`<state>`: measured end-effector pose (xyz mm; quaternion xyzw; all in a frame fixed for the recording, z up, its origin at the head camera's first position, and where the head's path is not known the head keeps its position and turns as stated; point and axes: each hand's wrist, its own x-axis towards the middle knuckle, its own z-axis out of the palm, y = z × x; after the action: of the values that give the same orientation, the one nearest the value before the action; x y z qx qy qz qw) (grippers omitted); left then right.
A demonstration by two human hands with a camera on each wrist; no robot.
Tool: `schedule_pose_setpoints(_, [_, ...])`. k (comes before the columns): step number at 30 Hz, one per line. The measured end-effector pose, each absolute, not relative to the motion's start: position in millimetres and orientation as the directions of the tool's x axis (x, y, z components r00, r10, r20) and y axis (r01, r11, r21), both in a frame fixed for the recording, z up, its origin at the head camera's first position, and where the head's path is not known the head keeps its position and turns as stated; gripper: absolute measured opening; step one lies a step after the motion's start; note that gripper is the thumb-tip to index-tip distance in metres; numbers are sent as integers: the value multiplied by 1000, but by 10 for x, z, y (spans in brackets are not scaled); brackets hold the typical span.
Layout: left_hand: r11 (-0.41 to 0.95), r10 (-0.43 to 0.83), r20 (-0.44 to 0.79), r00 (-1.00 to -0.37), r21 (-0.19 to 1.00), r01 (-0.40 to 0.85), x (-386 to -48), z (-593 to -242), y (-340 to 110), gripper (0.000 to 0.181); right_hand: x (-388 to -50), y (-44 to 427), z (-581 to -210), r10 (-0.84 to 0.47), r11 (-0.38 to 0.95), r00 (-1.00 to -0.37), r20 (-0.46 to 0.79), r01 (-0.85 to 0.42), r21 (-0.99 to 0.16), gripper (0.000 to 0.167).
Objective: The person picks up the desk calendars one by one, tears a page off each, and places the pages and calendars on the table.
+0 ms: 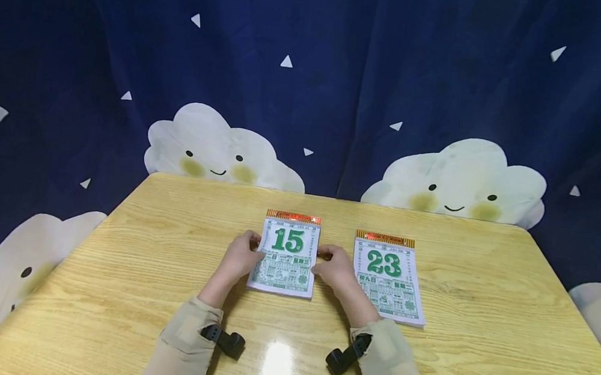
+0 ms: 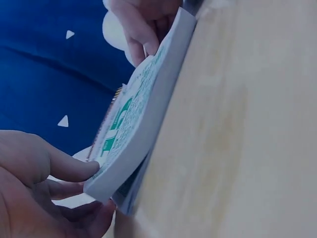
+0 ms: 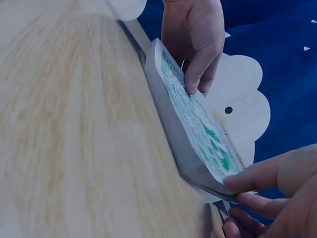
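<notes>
Head view: left hand [image 1: 241, 256] and right hand [image 1: 337, 268] pinch the 15 calendar [image 1: 284, 257] by its sides, apparently positioning it; the next move calls for even grips.

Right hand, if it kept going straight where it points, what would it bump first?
The 15 calendar, most likely: the right hand pinches its right edge, so nothing seems to lie between them.

Tabletop setup, room type unclear: wooden table [image 1: 487, 278] before navy curtain [image 1: 338, 22] with smiling clouds [image 1: 465, 167], white triangles [image 1: 287, 62].
</notes>
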<state>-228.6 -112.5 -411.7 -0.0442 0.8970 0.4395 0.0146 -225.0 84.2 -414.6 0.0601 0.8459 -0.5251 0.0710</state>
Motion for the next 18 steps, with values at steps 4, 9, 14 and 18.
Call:
schedule_pose_setpoints(4, [480,-75,-69,-995,872,-96,-2287,-4107,-1103,32,-2262,852,-4134,65,289,-975,-210,220,-932,53])
schedule_pose_setpoints(9, [346,-57,-77,-995,934,-92,-2292,-4070,-1103,33,-2296,916,-4105,57,138,-976,-208,215,-967,51])
schedule_pose_setpoints(14, [226,-38,-59,-998,972,-66,-2302,-4032,-1099,30,-2298,1006,-4053,59,91,-982,-177,182,-979,50])
schedule_pose_setpoints(18, [188,-50,-49,-998,980,-57,-2311,-4019,-1093,30,-2282,1059,-4013,59,98,-986,-158,163,-982,49])
